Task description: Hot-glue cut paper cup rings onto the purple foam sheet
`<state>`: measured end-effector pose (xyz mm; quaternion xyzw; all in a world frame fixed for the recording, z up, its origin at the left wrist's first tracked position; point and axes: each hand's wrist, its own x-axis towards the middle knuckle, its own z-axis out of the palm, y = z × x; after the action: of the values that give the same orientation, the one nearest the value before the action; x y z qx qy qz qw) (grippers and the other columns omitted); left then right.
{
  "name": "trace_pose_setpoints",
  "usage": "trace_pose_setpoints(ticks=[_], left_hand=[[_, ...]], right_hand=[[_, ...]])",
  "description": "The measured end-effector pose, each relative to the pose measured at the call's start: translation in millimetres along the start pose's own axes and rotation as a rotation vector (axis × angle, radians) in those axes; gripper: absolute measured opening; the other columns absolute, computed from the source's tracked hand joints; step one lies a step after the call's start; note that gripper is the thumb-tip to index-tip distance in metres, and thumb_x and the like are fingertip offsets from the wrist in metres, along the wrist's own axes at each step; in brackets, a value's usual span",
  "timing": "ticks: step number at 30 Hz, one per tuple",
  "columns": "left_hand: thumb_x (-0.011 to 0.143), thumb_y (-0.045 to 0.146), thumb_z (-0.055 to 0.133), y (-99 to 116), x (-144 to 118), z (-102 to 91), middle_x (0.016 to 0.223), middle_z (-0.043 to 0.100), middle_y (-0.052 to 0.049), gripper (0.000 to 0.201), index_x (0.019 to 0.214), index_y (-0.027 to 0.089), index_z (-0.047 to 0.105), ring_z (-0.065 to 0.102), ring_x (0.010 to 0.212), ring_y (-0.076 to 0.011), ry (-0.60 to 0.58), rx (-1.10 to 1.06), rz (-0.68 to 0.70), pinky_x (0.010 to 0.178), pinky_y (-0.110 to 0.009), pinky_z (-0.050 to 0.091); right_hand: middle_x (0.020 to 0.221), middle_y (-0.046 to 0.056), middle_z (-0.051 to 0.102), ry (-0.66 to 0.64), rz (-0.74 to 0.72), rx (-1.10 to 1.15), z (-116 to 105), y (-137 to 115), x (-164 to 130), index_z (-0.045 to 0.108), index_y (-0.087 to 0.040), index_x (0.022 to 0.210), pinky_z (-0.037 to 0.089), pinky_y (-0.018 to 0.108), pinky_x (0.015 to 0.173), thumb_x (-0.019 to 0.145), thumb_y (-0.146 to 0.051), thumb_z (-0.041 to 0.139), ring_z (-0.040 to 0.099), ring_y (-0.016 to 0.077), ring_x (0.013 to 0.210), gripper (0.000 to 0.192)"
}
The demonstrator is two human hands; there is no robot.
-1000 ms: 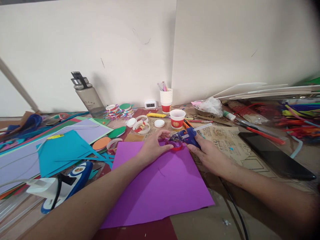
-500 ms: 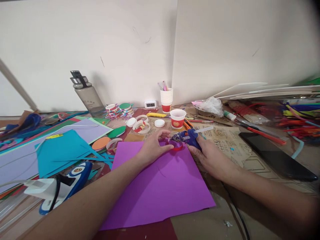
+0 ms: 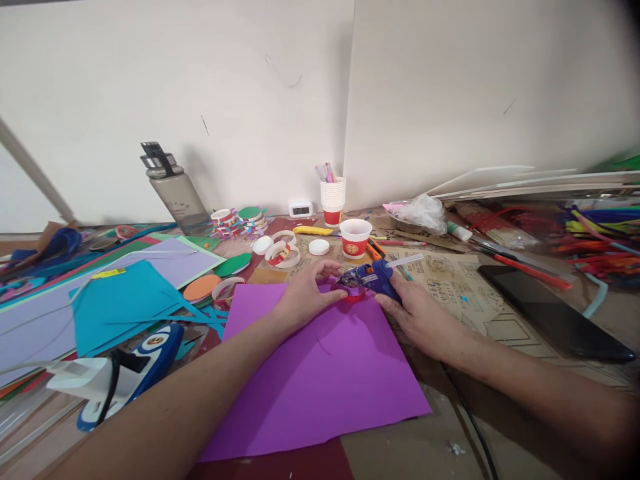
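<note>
1. I see a blue glue gun (image 3: 373, 277) just right of frame centre, lying nearly level, nozzle pointing left, a clear stick jutting from its back.
2. A small red ring (image 3: 353, 293) sits under the nozzle, at the far edge of a purple sheet (image 3: 320, 373).

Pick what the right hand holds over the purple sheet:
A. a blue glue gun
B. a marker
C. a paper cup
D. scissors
A: the right hand grips a blue glue gun, its nozzle at the red ring steadied by the left hand.
</note>
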<state>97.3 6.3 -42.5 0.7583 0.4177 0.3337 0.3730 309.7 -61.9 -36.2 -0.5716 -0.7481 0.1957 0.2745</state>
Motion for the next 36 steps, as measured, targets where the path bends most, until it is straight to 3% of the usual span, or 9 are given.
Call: trace_pose_setpoints(ticks=[5,10,22,29,36], left_hand=[[0.069,0.028,0.077,0.9,-0.3,0.2,0.111,0.07,-0.006,0.042,0.106,0.018,0.062,0.068,0.097,-0.0203,0.009,0.032,-0.035,0.092,-0.038,0.054],[0.069,0.029,0.078,0.8,-0.7,-0.3,0.108,0.071,-0.005,0.042,0.106,0.019,0.062,0.068,0.095,-0.02,0.021,0.054,-0.039,0.091,-0.037,0.055],[0.069,0.032,0.077,-0.3,0.5,-0.4,0.112,0.07,-0.006,0.042,0.106,0.019,0.063,0.067,0.099,-0.0208,0.001,0.05,-0.014,0.094,-0.04,0.053],[0.068,0.031,0.077,4.9,-1.3,-4.1,0.114,0.068,-0.006,0.042,0.106,0.02,0.063,0.065,0.102,-0.0209,0.017,0.059,-0.031,0.095,-0.04,0.051],[0.079,0.033,0.066,5.8,-1.2,-5.4,0.1,0.07,-0.004,0.021,0.093,0.018,0.067,0.064,0.088,-0.0162,0.096,0.049,-0.049,0.083,-0.031,0.052]], right_hand=[[0.103,0.016,0.068,0.009,-0.013,-0.254,-0.2,0.1,-2.0,0.057,-0.017,0.104,0.042,0.05,0.087,0.099,-0.036,0.033,0.06,0.0319,0.095,0.031],[0.099,0.013,0.067,0.046,-0.07,-0.355,0.9,1.0,-3.3,0.056,-0.02,0.101,0.041,0.049,0.086,0.1,-0.034,0.033,0.061,0.0319,0.095,0.027],[0.109,0.012,0.069,-0.055,0.048,0.091,-5.9,3.0,2.6,0.057,-0.018,0.113,0.047,0.043,0.091,0.096,-0.041,0.039,0.062,0.0279,0.105,0.034],[0.113,0.011,0.07,0.031,0.074,0.116,-14.1,7.8,2.8,0.059,-0.02,0.11,0.049,0.041,0.089,0.094,-0.04,0.045,0.063,0.0284,0.106,0.03],[0.117,0.007,0.07,0.029,0.049,0.164,-18.9,6.2,4.0,0.062,-0.022,0.114,0.049,0.041,0.091,0.092,-0.039,0.047,0.063,0.0272,0.107,0.031]])
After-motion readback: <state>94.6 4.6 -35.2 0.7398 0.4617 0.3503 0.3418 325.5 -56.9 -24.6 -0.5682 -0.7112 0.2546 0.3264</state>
